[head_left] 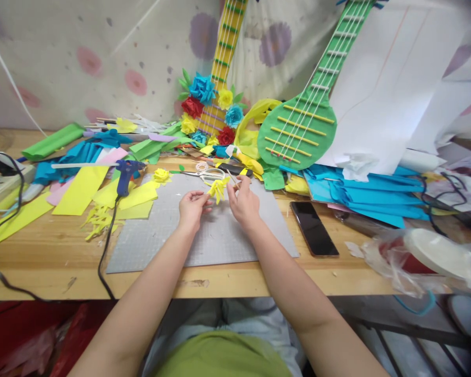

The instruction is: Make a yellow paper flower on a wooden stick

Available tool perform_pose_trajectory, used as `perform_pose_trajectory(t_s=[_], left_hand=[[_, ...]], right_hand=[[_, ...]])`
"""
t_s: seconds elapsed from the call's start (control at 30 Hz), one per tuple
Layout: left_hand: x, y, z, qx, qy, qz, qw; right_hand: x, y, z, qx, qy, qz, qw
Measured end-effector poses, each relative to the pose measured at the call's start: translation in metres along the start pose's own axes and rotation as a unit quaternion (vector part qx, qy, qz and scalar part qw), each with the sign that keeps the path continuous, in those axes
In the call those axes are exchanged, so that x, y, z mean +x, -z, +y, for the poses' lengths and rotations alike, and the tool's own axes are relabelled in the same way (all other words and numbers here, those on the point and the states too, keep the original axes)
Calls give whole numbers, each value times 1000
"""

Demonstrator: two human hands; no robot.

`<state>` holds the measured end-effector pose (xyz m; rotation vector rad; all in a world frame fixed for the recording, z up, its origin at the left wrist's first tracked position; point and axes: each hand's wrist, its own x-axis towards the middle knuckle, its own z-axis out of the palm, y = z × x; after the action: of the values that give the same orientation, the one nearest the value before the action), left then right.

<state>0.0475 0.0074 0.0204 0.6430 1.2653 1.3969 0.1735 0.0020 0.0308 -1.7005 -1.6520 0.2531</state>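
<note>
My left hand [193, 208] pinches a yellow paper flower [219, 189] with narrow, pointed petals, held above the grey cutting mat [157, 246]. Close on the flower's other side is my right hand [245, 199], its fingers closed around a thin stick [232, 179]. Whether the stick touches the petals cannot be made out. Just behind the hands lie white-handled scissors [210, 175]. A finished-looking yellow paper rose [161, 176] rests at the mat's far left corner.
A blue glue gun [126, 175] with a trailing cord lies left, among yellow paper pieces [82, 191]. A phone [314, 229] lies right of the mat. Behind stand a green paper instrument [298, 133] and a yellow one [222, 68] with paper flowers. Blue folded paper [361, 191] is at right.
</note>
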Motion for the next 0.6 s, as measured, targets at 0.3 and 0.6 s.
perform_pose_trajectory(t_s=[0.3,0.6], left_hand=[[1,3,1,-17,17,-3,1000],[-1,3,3,-53,40,-62,996]], right_hand=[[-16,-9,-21,-95,67,-121,986],[-12,-10,-14,-91,40,-133,986]])
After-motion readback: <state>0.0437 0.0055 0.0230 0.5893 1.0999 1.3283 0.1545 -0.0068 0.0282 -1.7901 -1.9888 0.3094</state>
